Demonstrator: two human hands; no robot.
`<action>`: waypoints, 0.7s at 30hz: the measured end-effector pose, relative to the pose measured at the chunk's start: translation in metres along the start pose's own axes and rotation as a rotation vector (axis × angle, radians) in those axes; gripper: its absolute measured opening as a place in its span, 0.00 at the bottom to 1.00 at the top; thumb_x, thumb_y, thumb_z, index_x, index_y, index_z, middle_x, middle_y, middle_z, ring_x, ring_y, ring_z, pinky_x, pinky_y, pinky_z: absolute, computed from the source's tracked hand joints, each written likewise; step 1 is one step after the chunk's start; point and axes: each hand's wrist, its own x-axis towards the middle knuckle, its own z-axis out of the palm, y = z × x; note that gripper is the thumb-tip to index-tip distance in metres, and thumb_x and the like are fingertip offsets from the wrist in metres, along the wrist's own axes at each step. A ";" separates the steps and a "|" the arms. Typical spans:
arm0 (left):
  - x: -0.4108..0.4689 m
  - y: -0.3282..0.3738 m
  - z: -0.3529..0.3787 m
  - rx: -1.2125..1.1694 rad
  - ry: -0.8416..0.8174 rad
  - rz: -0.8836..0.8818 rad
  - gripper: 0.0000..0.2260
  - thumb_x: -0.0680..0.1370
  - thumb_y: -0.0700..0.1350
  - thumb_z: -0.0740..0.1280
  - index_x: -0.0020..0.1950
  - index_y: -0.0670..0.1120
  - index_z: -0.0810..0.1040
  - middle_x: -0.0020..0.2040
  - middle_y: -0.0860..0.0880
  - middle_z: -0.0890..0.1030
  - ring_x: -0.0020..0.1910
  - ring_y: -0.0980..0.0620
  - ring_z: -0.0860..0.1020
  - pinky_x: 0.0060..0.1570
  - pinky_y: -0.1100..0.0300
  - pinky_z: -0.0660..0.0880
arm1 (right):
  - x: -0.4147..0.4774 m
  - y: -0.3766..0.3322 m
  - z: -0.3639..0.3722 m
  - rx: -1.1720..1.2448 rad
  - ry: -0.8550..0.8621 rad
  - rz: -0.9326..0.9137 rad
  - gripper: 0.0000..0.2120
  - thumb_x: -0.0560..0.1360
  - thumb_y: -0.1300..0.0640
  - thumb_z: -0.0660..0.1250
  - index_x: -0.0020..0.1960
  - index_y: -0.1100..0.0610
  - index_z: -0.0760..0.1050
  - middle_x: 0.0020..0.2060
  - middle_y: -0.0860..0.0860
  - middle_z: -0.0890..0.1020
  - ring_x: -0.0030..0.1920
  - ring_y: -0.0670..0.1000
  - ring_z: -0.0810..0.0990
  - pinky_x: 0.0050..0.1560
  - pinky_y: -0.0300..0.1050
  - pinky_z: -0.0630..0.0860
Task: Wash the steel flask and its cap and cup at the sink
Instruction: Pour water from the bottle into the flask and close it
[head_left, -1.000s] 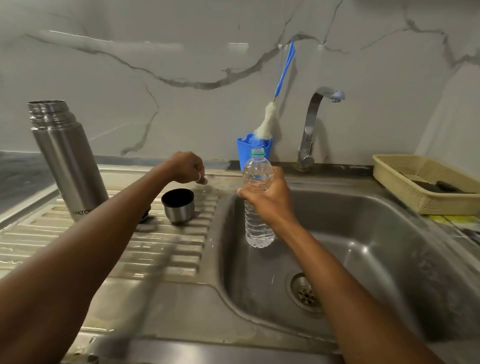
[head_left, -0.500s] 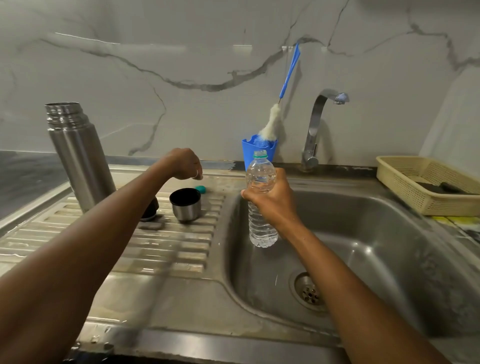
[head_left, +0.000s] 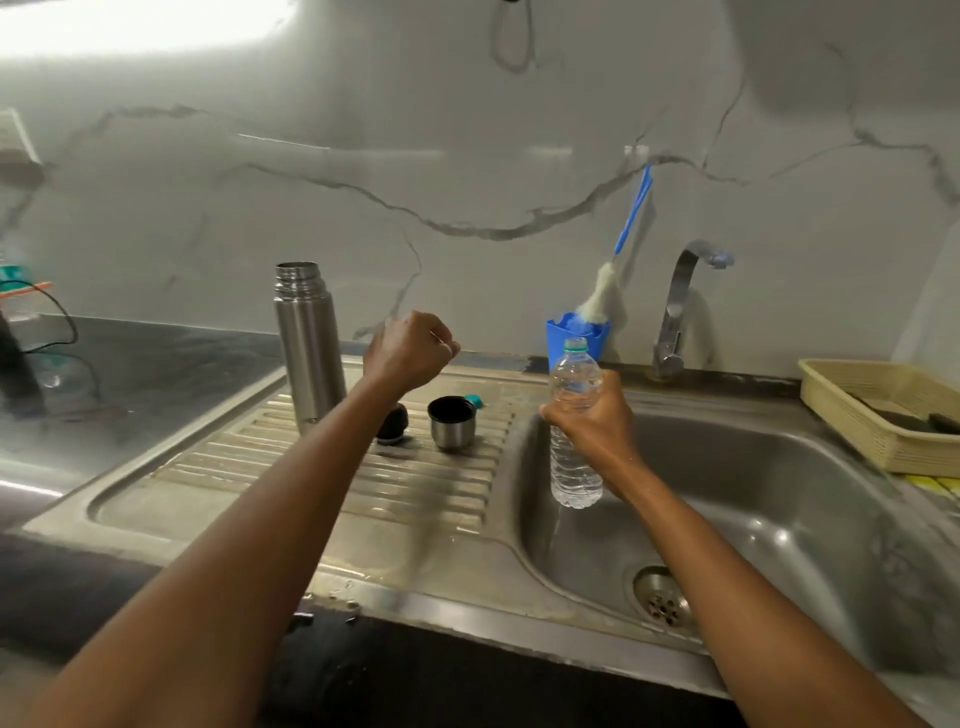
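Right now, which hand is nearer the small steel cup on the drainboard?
Left. The left hand hovers fisted just above-left of the small steel cup; the right hand grips the clear plastic bottle over the sink basin, further right.

We saw the steel flask (head_left: 309, 343) standing upright and uncapped on the ribbed surface (head_left: 249, 462). Its black cap (head_left: 393, 423) sat just to its right, partly hidden. The small steel cup (head_left: 451, 422) stood mouth-up beside the cap.
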 end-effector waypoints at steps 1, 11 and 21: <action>-0.007 -0.001 -0.005 0.007 0.040 -0.010 0.12 0.77 0.55 0.70 0.59 0.54 0.83 0.57 0.49 0.85 0.56 0.45 0.81 0.56 0.48 0.79 | -0.002 -0.001 0.000 -0.006 -0.004 -0.004 0.23 0.67 0.58 0.78 0.56 0.49 0.69 0.45 0.43 0.82 0.44 0.44 0.82 0.50 0.48 0.80; -0.056 -0.021 -0.031 0.155 0.606 -0.219 0.29 0.75 0.52 0.73 0.68 0.39 0.66 0.66 0.37 0.68 0.64 0.38 0.69 0.61 0.45 0.70 | -0.018 -0.007 -0.002 -0.006 -0.037 -0.046 0.24 0.69 0.60 0.78 0.56 0.49 0.68 0.45 0.45 0.81 0.43 0.44 0.82 0.45 0.42 0.78; -0.038 -0.065 -0.026 -0.123 0.477 -0.452 0.49 0.71 0.54 0.78 0.79 0.39 0.50 0.77 0.37 0.59 0.75 0.36 0.60 0.74 0.42 0.61 | -0.015 -0.004 0.004 -0.008 -0.068 -0.065 0.25 0.69 0.61 0.78 0.60 0.53 0.68 0.46 0.46 0.82 0.43 0.42 0.82 0.40 0.33 0.74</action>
